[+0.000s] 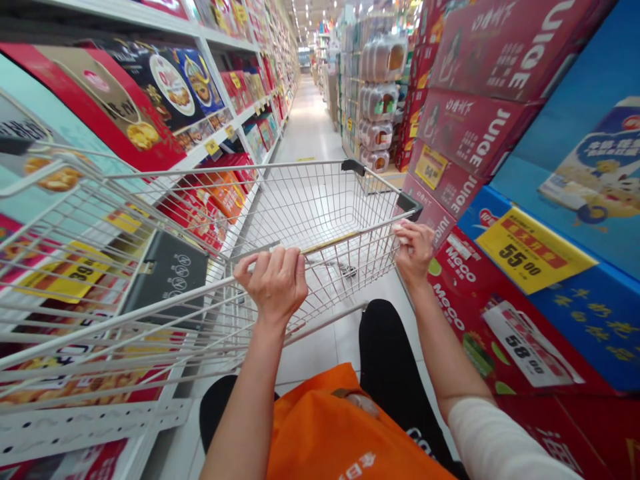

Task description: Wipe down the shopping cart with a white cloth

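Note:
A wire shopping cart (pixel 320 237) lies across the aisle before me, with bare mesh visible inside its basket. My left hand (pixel 274 283) is wrapped over the cart's near top rail, fingers closed. Farther right along the same rail, close to a black corner cap (pixel 410 205), my right hand (pixel 415 250) is closed round the wire rim. A dark grey panel with white line drawings (pixel 175 277) sits within the cart's left part. More wire rails stretch to the left edge of the view; whether they belong to a second cart I cannot tell.
Shelves of boxed snacks (pixel 185 87) line the left side, close to the cart. Stacked red cartons (pixel 475 107) and a blue carton display (pixel 595 167) crowd the right side, with yellow price signs (pixel 535 250). Shrink-wrapped packs (pixel 377 100) stand farther along. A pale tiled aisle (pixel 305 127) runs ahead.

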{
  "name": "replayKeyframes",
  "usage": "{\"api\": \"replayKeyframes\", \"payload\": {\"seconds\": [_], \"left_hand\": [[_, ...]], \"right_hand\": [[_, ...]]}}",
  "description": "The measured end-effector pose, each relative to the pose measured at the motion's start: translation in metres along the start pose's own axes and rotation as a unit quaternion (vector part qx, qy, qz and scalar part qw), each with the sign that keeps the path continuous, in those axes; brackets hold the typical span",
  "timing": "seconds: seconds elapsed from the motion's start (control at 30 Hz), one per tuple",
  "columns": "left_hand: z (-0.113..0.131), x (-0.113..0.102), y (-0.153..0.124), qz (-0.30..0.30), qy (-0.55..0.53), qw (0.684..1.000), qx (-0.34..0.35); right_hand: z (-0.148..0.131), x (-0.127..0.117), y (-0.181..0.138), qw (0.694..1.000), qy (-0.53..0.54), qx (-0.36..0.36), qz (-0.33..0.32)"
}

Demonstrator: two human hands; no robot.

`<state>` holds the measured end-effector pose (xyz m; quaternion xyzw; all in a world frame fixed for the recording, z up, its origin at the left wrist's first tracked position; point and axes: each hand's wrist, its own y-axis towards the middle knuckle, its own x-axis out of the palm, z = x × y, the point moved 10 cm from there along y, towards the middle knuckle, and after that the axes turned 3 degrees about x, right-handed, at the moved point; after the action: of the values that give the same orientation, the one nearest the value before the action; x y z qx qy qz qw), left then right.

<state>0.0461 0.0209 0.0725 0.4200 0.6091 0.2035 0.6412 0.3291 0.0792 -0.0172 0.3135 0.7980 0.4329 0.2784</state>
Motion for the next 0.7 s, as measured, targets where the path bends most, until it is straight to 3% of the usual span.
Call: {"api": "replayKeyframes", "payload": {"seconds": [0.1, 0.27, 0.57, 0.7], "left_hand": [[0.002, -0.002, 0.000, 0.008, 0.028, 1.000, 0.008], [0.000, 0.002, 0.000, -0.002, 0.010, 1.000, 0.000], [-0.003, 0.001, -0.001, 0.008, -0.004, 1.000, -0.021], [-0.007, 0.006, -0.002, -0.002, -0.043, 0.998, -0.035]], "right_hand": [[0.010, -0.006, 0.004, 0.999, -0.029, 0.013, 0.037], [0.016, -0.002, 0.000, 1.000, -0.010, 0.006, -0.006], [0.050, -0.016, -0.013, 0.991, -0.014, 0.089, 0.100], [0.038, -0.010, -0.027, 0.986, -0.022, 0.108, 0.122]]}}
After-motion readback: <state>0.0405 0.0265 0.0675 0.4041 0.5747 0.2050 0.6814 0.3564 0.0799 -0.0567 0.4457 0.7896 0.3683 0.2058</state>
